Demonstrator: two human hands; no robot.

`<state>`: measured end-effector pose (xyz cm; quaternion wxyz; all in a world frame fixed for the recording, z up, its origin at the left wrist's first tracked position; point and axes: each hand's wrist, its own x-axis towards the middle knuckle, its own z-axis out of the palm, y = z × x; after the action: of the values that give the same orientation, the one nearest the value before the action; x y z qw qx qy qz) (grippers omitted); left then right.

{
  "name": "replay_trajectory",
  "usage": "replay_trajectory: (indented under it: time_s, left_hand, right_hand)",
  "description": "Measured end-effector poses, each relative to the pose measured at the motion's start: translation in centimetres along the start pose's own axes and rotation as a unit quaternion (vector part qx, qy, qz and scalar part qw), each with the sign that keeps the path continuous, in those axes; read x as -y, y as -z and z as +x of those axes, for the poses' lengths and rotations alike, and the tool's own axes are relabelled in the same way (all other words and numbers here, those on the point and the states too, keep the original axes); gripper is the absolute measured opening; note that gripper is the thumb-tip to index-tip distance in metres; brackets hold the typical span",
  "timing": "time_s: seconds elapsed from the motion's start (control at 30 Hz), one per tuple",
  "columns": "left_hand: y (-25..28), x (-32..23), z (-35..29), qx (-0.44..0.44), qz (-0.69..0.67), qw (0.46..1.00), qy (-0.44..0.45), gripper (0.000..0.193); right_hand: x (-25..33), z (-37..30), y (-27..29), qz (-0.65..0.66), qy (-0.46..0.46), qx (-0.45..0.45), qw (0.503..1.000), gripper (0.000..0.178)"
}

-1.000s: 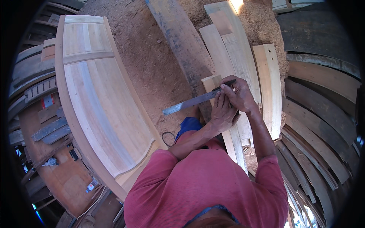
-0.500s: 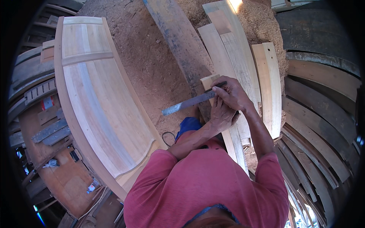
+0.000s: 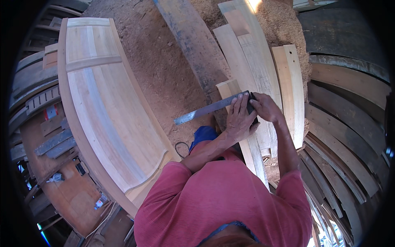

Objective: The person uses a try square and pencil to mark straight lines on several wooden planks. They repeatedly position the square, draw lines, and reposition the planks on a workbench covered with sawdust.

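Observation:
A try square with a grey metal blade and a dark stock lies across a pale narrow board. Its blade juts out leftward past the board's edge. My left hand holds the square, fingers over the blade and the thumb side by the dark stock. Just right of it, my right hand is closed in a pinch beside the stock. A small dark thing shows at its fingertips, too little of it to name.
A panelled wooden door lies to my left. Several planed boards are stacked ahead and to the right, next to a dark, stained plank. Sawdust covers the ground at the far right. Planks line the right side.
My right hand has moved right, off the blade and toward the stock's outer side. The left fingers now show on top of the blade. The square has hardly shifted.

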<state>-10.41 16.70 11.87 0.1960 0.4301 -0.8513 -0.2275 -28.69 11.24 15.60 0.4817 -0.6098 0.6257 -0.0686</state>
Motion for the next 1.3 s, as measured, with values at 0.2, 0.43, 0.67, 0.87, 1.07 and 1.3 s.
replay_trajectory:
  time_s: [0.2, 0.43, 0.67, 0.87, 1.07, 1.3]
  left_hand:
    - [0.2, -0.1, -0.3, 0.0, 0.001, 1.0, 0.001, 0.061]
    - [0.2, -0.2, -0.2, -0.001, 0.004, 1.0, 0.0, 0.06]
    - [0.1, -0.2, -0.3, -0.003, 0.006, 1.0, 0.001, 0.063]
    - [0.1, -0.1, -0.2, 0.008, 0.01, 1.0, 0.002, 0.064]
    - [0.1, -0.2, -0.3, 0.005, 0.013, 1.0, 0.0, 0.063]
    - [0.1, -0.1, -0.3, 0.007, 0.008, 1.0, 0.001, 0.063]
  right_hand:
    - [-2.0, -1.2, -2.4, 0.17, -0.025, -0.01, 0.985, 0.028]
    - [-2.0, -1.2, -2.3, 0.184, -0.03, -0.01, 0.982, 0.027]
    - [-2.0, -1.1, -2.4, 0.176, -0.032, -0.009, 0.984, 0.027]
    - [-2.3, -1.0, -2.6, 0.175, -0.034, -0.014, 0.984, 0.028]
    - [-2.6, -0.8, -2.9, 0.181, -0.031, -0.015, 0.983, 0.027]
    - [-2.3, -0.9, -2.7, 0.172, -0.031, -0.012, 0.985, 0.027]
